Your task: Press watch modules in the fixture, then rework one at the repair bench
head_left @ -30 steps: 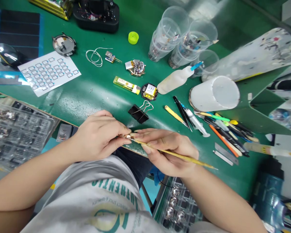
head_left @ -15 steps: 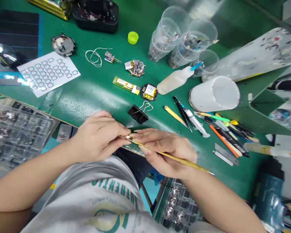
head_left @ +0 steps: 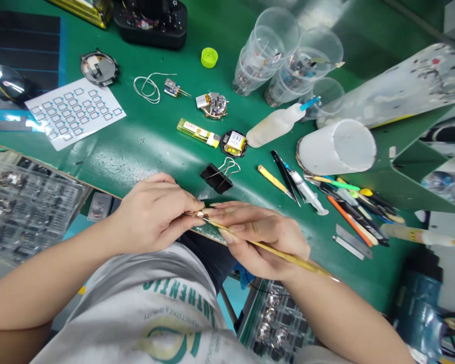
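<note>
At the table's front edge, my left hand [head_left: 155, 212] pinches a small shiny metal part [head_left: 200, 214] between thumb and fingers; most of it is hidden by the fingertips. My right hand [head_left: 267, 235] is closed around a thin yellow-handled tool [head_left: 284, 255], held like a pen, with its narrow metal tip at the small part. The tool's other end points back over my right wrist. Just beyond my fingertips lies a black binder clip [head_left: 217, 178]. Behind the clip sit a round module with a battery [head_left: 234, 143] and a yellow-green blade case [head_left: 198, 133].
On the green table [head_left: 109, 167] are a label sheet [head_left: 76, 115], a white squeeze bottle [head_left: 275, 126], clear cups [head_left: 260, 55] and a white cup [head_left: 337, 149]. Tweezers [head_left: 282, 169], a syringe [head_left: 307, 191] and several pens and tools [head_left: 351, 215] lie at right. Trays of parts [head_left: 23, 202] stand lower left.
The yellow-handled tool and my right hand have shifted very slightly to the right. My left hand keeps the small part in almost the same place.
</note>
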{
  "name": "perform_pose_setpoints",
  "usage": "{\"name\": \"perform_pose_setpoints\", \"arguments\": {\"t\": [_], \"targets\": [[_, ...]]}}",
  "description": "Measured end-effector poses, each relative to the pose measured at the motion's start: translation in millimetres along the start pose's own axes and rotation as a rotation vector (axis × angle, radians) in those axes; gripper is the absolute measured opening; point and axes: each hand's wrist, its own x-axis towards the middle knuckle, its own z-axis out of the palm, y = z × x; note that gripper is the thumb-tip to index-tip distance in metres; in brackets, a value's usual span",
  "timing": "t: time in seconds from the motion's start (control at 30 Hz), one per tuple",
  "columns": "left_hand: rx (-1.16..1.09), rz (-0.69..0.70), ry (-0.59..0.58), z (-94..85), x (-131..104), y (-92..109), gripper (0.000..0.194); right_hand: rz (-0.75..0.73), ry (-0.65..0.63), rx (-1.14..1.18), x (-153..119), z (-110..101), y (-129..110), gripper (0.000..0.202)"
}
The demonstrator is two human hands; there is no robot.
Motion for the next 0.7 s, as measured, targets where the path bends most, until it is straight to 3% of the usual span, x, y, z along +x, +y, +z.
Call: {"name": "perform_pose_setpoints", "arguments": {"t": [0.3,0.7], "targets": [[0.005,-0.005,0.005,0.4,0.9,1.2,0.008,-0.004,0.012,-0.036,0.4,2.4,-2.3,0.037],[0.015,0.026,0.008,0.6,-0.5,-1.1,0.011,0.115,0.058,0.244,1.2,2.9,0.4,0.043]]}}
